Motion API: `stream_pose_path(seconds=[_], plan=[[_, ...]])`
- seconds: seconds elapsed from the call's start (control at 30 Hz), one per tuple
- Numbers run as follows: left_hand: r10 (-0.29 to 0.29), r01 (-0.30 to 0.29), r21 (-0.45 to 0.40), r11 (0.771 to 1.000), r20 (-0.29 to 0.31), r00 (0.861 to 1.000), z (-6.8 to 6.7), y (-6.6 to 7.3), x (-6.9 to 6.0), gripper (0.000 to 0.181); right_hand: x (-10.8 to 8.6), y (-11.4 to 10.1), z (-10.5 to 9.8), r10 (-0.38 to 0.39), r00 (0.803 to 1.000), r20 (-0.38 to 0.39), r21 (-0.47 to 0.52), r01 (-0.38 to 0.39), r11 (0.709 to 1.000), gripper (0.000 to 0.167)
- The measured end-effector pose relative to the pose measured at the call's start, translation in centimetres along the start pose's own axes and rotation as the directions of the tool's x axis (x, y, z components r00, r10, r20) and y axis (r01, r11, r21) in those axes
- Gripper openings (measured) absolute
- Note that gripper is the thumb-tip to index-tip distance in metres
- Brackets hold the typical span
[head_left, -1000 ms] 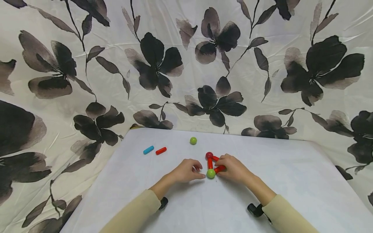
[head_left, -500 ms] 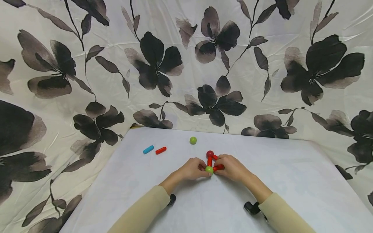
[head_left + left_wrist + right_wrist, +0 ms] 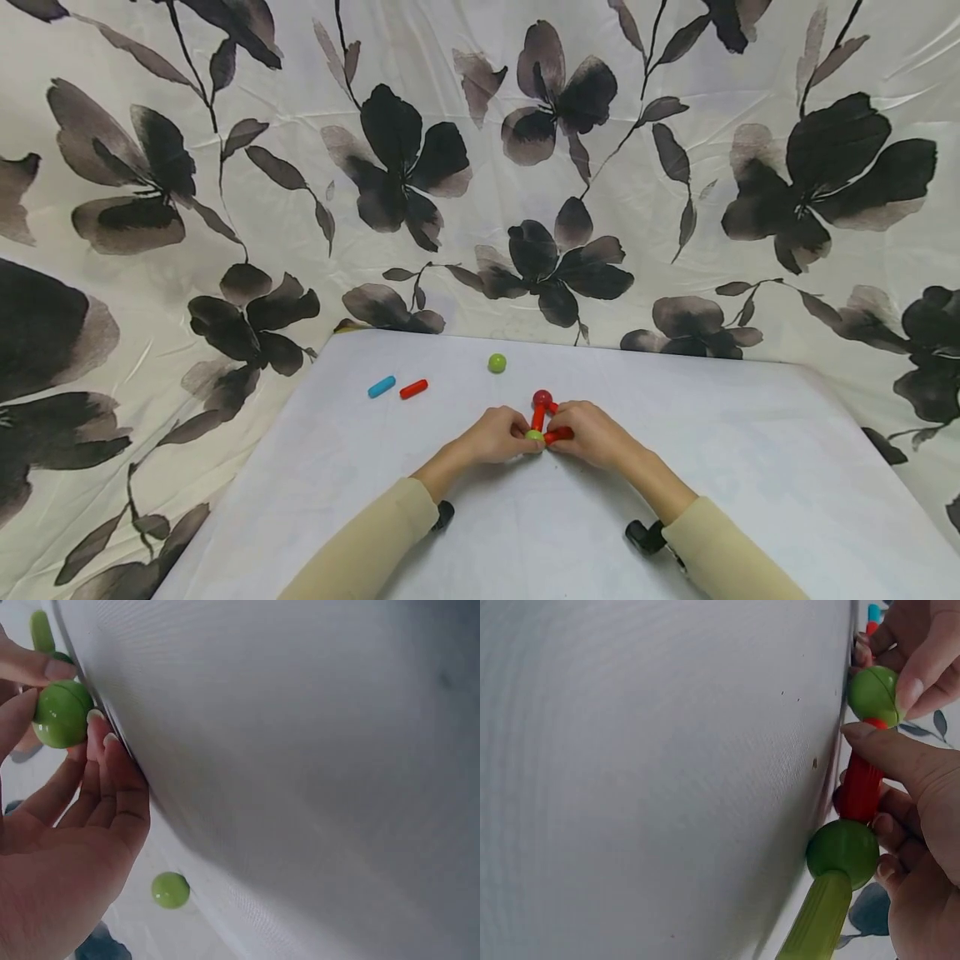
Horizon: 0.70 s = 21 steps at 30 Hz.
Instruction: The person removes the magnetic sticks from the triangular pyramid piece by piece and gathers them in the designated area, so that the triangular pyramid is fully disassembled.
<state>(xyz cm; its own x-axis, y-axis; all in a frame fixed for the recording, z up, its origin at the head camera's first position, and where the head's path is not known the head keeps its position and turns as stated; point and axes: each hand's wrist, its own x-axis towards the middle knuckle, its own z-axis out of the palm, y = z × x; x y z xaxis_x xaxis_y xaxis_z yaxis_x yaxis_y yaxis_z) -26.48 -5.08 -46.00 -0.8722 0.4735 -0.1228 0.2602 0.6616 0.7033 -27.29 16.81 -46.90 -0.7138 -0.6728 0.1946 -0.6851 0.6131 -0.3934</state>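
Green balls (image 3: 64,712), red rods (image 3: 862,784), blue rod (image 3: 381,387) — white tabletop (image 3: 525,533), beige sleeves (image 3: 367,542) — grey-black flowers (image 3: 840,137) on white cloth (image 3: 420,50)

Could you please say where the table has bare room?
The table is bare between the right sleeve and the table's right edge, and between both sleeves. It is crowded at the left hand, right hand and ball-and-stick piece; beyond lie a blue stick, red stick and green ball.

Saw a glossy light green ball (image 3: 62,716), seamed round its middle, held pinched. Found a ridged red rod (image 3: 864,784), also gripped, with one end against that ball and the other at a darker green ball (image 3: 843,851) (fitted with a ridged lime rod (image 3: 817,919)). Traced a second red rod (image 3: 537,417) away to a red ball (image 3: 542,398), then a third red rod (image 3: 552,408), partly hidden.
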Motion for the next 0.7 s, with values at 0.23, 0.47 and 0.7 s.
stream_pose_path(seconds=[0.23, 0.47, 0.7], plan=[[-0.011, 0.009, 0.049, 0.999, 0.036, 0.999, -0.1, 0.1, 0.0, 0.028, 0.1, 0.1, -0.1, -0.053, 0.999, 0.011, -0.003, 0.053, 0.999, 0.008], [-0.01, 0.004, 0.059, 0.998, 0.093, 0.996, -0.5, 0.4, -0.1, 0.026, 0.2, -0.1, -0.3, -0.044, 0.998, 0.045, 0.03, 0.042, 0.999, 0.008], [-0.033, 0.024, 0.101, 0.995, 0.085, 0.996, -1.3, -0.2, -0.2, 0.022, -0.3, 0.1, -0.5, -0.028, 0.998, 0.063, 0.027, 0.026, 0.999, 0.009]])
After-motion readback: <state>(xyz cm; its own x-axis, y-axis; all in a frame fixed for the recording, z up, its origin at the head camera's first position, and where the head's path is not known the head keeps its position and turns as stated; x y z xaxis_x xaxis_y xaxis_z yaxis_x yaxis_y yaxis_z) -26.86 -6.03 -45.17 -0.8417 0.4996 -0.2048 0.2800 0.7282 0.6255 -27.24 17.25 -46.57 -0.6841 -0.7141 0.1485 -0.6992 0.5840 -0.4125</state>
